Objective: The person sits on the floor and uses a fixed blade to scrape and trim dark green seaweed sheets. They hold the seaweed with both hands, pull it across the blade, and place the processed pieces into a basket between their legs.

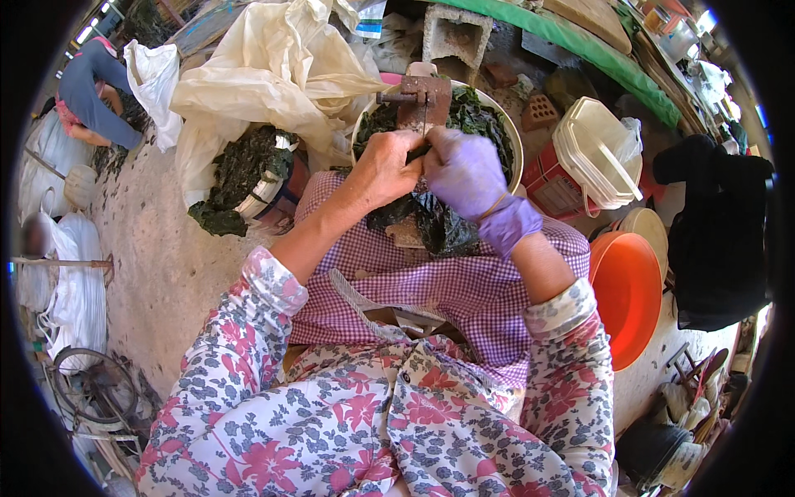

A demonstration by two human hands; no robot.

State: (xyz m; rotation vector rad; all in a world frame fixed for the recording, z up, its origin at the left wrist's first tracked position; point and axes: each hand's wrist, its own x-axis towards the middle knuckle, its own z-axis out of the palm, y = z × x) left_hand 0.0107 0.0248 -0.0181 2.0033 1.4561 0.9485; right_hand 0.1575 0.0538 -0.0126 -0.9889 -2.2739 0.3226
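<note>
My bare left hand (pixel 388 166) and my right hand (pixel 466 171), in a purple glove, meet over a round tub (pixel 517 146) full of dark green seaweed. Both pinch a dark strand of seaweed at a thin upright blade (pixel 425 118) fixed to a rusty metal bracket (pixel 428 93) with a bolt. Most of the strand is hidden by my fingers. Wet seaweed (pixel 438 223) hangs below my hands over my checked apron (pixel 397 279). Left of the tub, more seaweed (pixel 248 171) spills from a tilted bucket (pixel 292 186).
A large cream plastic sheet (pixel 267 81) lies behind the left bucket. On the right stand a red and white bucket (pixel 562 168), an orange tub (pixel 624 298) and a perforated brick (pixel 539 113). A hollow concrete block (pixel 456 37) is ahead. Another person (pixel 93 81) bends down at the far left.
</note>
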